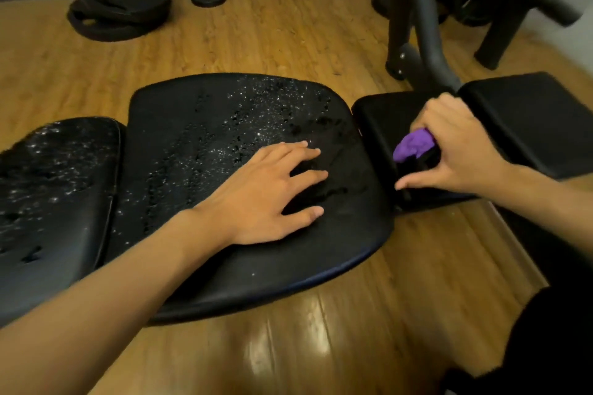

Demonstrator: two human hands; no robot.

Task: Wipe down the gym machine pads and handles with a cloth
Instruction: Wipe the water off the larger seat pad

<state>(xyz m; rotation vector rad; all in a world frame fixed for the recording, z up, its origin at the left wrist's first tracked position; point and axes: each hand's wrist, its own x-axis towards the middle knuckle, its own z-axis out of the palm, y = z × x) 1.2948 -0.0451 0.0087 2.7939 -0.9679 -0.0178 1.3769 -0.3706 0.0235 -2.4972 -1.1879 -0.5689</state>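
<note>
Wood floor (288, 42) under black bench; left hand (269, 192) flat, fingers spread on droplet-speckled seat pad (199, 144), right hand (455, 151) gripping bunched purple cloth (412, 146) against small pad (382, 119) just beside.

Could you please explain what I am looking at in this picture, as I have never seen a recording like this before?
There is one picture, taken by a wide-angle camera worn on the person's head, looking down at their two bare hands. No robot is involved. The left hand rests flat, fingers spread, on a large black vinyl seat pad speckled with glistening spots, perhaps spray droplets. The right hand grips a bunched purple cloth against a smaller black pad beside it. A further speckled black pad lies to the left. Behind, on the wooden floor, sit stacked black weight plates and a grey metal frame.
</note>
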